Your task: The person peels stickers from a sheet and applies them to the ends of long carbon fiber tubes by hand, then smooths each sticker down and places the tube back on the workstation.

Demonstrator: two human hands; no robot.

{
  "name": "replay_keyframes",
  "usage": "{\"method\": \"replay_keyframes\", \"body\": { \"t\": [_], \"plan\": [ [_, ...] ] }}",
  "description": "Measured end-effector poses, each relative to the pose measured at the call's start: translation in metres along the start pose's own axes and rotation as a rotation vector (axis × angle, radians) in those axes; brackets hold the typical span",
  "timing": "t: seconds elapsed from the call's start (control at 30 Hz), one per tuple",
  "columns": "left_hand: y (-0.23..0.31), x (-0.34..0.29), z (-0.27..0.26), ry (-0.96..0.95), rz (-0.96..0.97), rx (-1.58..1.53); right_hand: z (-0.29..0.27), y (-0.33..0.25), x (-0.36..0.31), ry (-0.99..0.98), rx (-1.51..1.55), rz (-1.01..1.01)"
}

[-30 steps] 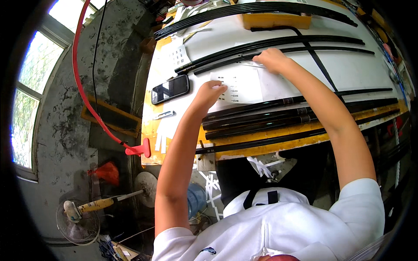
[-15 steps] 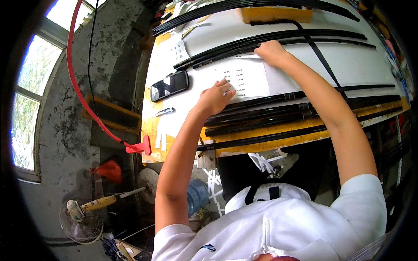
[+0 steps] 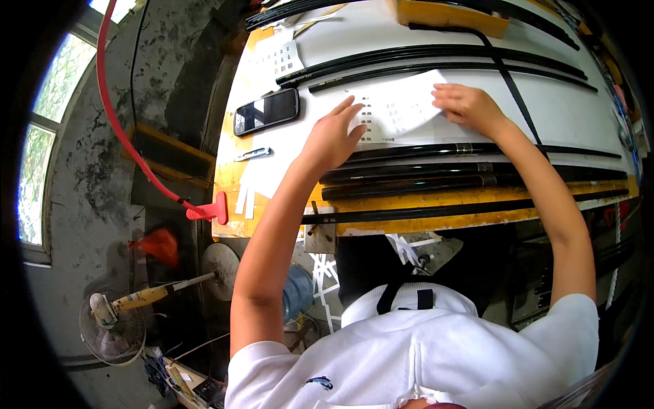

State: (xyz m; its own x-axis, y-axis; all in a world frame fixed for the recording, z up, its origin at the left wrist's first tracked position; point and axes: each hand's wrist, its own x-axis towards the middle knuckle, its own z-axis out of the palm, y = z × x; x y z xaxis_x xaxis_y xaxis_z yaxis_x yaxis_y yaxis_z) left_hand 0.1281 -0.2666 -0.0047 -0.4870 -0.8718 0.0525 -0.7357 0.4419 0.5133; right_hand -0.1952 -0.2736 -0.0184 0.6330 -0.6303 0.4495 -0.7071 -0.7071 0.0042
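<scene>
A white sheet (image 3: 413,108) with rows of small dark printed marks lies on the white tabletop between two groups of black rods. Its right part is lifted and bent upward. My right hand (image 3: 473,108) pinches that raised edge between thumb and fingers. At the sheet's left side rests my left hand (image 3: 330,135), fingers spread over the printed column and holding nothing. Just beyond the sheet run slim black rods (image 3: 443,67). Thicker glossy black rods (image 3: 415,172) lie on the near side, close below both hands.
A black phone (image 3: 267,112) and a small utility knife (image 3: 253,154) lie left of my left hand. Another printed sheet (image 3: 278,60) is farther back. A yellow box (image 3: 449,17) stands at the far side. A red-handled hose (image 3: 208,210) hangs at the table's left edge.
My right hand has come nearer and to the right from the far rods, raising the sheet's right part. My left hand stays on the sheet's left side.
</scene>
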Motion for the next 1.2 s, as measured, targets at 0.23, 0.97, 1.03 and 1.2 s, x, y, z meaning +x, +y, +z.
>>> {"method": "replay_keyframes", "body": {
  "t": [0.23,0.97,1.03,1.2],
  "plan": [
    [-0.004,-0.004,0.009,-0.173,0.247,0.143,-0.007,-0.001,-0.015,-0.205,0.014,0.071],
    [0.004,0.013,0.011,-0.294,0.285,0.283,0.032,-0.057,0.042,-0.156,0.132,0.41],
    [0.002,0.013,0.013,-0.276,0.294,0.269,0.033,-0.056,0.043,-0.135,0.135,0.412],
    [-0.007,0.012,0.017,-0.229,0.34,0.255,0.03,-0.057,0.047,-0.17,0.132,0.437]
  ]
}}
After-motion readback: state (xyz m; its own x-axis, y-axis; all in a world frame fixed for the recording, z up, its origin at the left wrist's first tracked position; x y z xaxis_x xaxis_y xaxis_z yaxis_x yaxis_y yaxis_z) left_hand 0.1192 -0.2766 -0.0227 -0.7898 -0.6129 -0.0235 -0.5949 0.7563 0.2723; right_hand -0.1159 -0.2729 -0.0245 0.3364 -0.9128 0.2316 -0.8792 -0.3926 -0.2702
